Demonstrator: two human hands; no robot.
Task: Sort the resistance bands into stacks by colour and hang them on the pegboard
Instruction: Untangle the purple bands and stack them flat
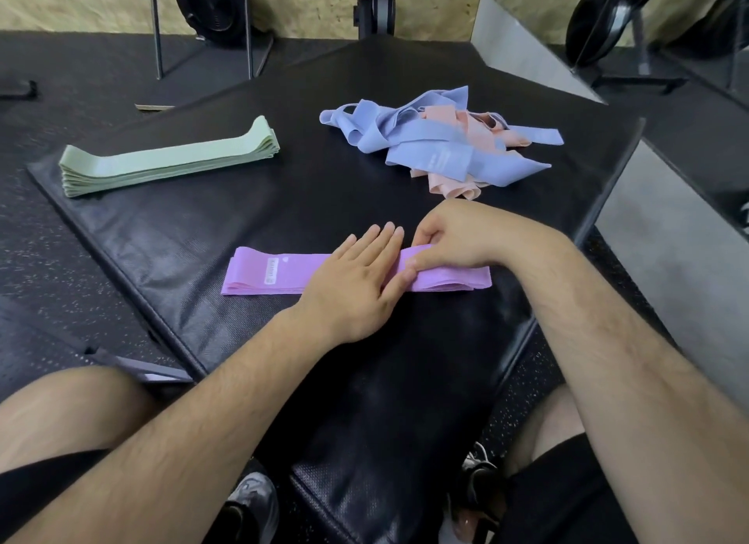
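A flat stack of purple bands (279,274) lies on the black mat in front of me. My left hand (360,284) rests flat on its middle with straight fingers. My right hand (450,239) pinches the top purple band just right of the left hand's fingertips. A neat stack of green bands (170,158) sits at the far left of the mat. A loose tangle of blue bands (429,142) and pink bands (458,187) lies at the far right. No pegboard is in view.
The black padded mat (182,235) lies on speckled rubber flooring. Weight plates and metal stands line the back wall. A mirror panel leans at the right. My knees and shoes are at the bottom edge.
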